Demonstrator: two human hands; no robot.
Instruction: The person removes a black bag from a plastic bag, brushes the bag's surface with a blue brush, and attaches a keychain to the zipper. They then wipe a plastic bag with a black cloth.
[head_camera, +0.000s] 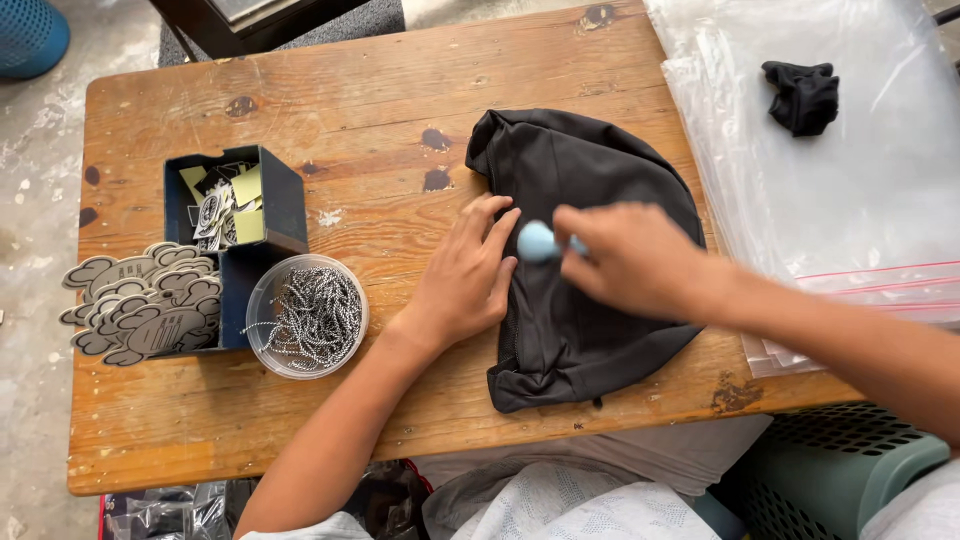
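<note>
A black fabric piece lies on the wooden table, right of centre. My left hand rests flat on its left edge, fingers spread, pressing the cloth down. My right hand is over the middle of the cloth, blurred, with its fingers closed on a small light-blue tool whose rounded end points toward my left hand.
A round clear tub of metal ball chains and a dark blue box of tags stand at the left, beside a stack of grey cloud-shaped cards. Clear plastic bags lie at the right with a small black cloth. A green basket sits below.
</note>
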